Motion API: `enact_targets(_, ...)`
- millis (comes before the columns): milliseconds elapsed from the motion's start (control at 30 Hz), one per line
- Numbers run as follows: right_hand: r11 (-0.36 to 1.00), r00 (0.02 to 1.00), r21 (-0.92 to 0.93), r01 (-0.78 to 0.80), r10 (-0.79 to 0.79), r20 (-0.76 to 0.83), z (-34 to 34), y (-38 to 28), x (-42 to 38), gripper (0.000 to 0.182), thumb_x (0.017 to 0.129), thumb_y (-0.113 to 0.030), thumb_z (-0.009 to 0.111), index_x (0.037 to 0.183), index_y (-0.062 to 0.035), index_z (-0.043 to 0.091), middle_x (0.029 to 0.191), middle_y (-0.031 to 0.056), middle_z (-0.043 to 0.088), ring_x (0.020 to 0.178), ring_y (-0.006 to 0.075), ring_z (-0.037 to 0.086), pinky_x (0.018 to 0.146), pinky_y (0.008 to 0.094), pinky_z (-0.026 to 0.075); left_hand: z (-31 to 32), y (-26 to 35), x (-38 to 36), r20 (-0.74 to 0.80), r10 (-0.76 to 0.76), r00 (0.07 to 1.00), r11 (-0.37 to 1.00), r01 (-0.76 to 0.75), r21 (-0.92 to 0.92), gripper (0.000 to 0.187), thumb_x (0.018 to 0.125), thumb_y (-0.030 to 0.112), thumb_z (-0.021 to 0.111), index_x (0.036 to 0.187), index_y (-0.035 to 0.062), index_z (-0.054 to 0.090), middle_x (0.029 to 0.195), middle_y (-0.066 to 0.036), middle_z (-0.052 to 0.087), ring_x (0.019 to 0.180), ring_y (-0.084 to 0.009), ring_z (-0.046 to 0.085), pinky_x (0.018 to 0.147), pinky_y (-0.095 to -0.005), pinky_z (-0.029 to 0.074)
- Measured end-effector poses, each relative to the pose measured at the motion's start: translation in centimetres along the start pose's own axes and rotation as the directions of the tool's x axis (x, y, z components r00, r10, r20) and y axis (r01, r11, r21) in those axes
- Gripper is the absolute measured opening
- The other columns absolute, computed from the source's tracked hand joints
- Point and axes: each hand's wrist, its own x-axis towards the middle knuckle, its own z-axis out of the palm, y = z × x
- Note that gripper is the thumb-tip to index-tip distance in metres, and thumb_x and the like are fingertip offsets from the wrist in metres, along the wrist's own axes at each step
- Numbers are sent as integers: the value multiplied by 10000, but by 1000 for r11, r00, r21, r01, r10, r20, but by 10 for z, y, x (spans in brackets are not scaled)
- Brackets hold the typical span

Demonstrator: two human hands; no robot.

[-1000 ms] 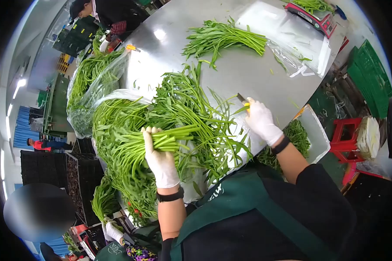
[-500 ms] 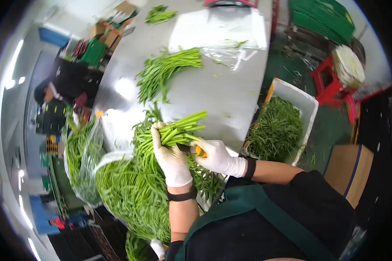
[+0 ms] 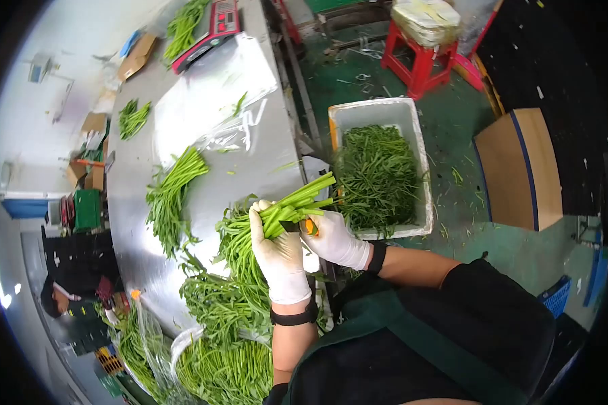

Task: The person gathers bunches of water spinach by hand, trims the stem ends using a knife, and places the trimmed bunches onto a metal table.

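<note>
My left hand (image 3: pixel 277 253), in a white glove, is closed round a bunch of leafy green stalks (image 3: pixel 298 204). Their cut ends point right and the leaves trail down to the left. In my gloved right hand (image 3: pixel 343 241) is a knife (image 3: pixel 311 227) with an orange and black handle, its dark blade lying against the stalks beside my left fingers. Below and left of my hands lies a loose heap of the same greens (image 3: pixel 219 304). A bagged pile of greens (image 3: pixel 226 371) sits nearer to me.
A white foam box (image 3: pixel 424 169) of leafy trimmings stands on the floor at right, near a red stool (image 3: pixel 415 67) and a cardboard panel (image 3: pixel 520 169). On the steel table (image 3: pixel 250 172) are a bundle (image 3: pixel 175 185), plastic sheets (image 3: pixel 209 88) and a red scale (image 3: pixel 213 30). A person (image 3: pixel 81 263) bends at left.
My view has swung right, so the foam box now sits nearer the middle and the scale shows more fully. Both hands keep hold of the bunch and the knife.
</note>
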Motion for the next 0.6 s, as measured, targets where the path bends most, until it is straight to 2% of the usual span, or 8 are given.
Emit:
enact_targets(167,950,945,62,-305,310,-100,-2,62,-23,213,828,-132,638,997,-15,581,783,179,632,670,326,622,602,368,495,-30,-35,27,-26,-103,994,994,102,-25,133,963,154,536,973,31,586,890,-67,648,828,-169,611,853,-334,500)
enact_targets(233,503,674,592,-630,732,95,-3,171,-62,162,855,-108,598,995,-27,586,765,141,628,656,245,620,600,340,485,-29,-37,29,-73,-120,990,993,118,-29,118,957,138,545,968,30,590,885,-70,650,812,-172,616,837,-324,510)
enact_targets(300,565,620,289,-773,769,156,-42,149,-83,135,859,-112,585,973,-42,592,763,101,624,669,182,619,588,333,483,-36,-42,40,53,-119,991,992,121,-30,138,963,146,522,964,28,593,898,-80,654,827,-197,612,858,-354,491)
enact_targets(333,464,463,-22,-885,885,53,-42,126,-67,158,833,-137,603,961,-51,573,760,118,618,687,216,630,589,339,490,-36,-45,39,45,-111,993,994,112,-12,128,958,137,534,979,25,593,921,-85,661,845,-188,622,859,-350,496)
enact_targets(367,455,454,-14,-890,889,57,-46,101,-65,158,833,-137,603,961,-51,573,760,118,618,687,216,630,589,339,490,-36,-43,37,37,-115,993,993,115,-1,128,958,137,534,979,25,593,921,-85,661,845,-188,622,859,-350,496)
enact_targets(433,918,909,-57,-391,396,130,-57,66,-63,216,789,-163,628,964,-64,550,773,155,629,732,300,649,619,372,503,-35,-47,37,42,-125,991,991,127,-37,130,960,132,535,997,20,588,953,-91,658,885,-182,620,868,-333,496)
enact_targets(467,923,924,-52,-382,383,7,-46,60,-58,237,773,-142,630,984,-82,541,782,178,628,774,371,638,646,416,500,-32,-51,39,52,-130,990,989,133,-57,131,961,130,535,1007,18,585,969,-95,656,905,-179,619,872,-325,497)
enact_targets(600,950,948,-25,-313,314,60,-50,14,-14,229,781,-122,611,994,-66,543,783,202,626,765,412,621,637,466,483,-27,-56,35,26,-88,996,995,87,45,132,955,130,547,1016,20,586,960,-85,657,902,-175,622,875,-316,497)
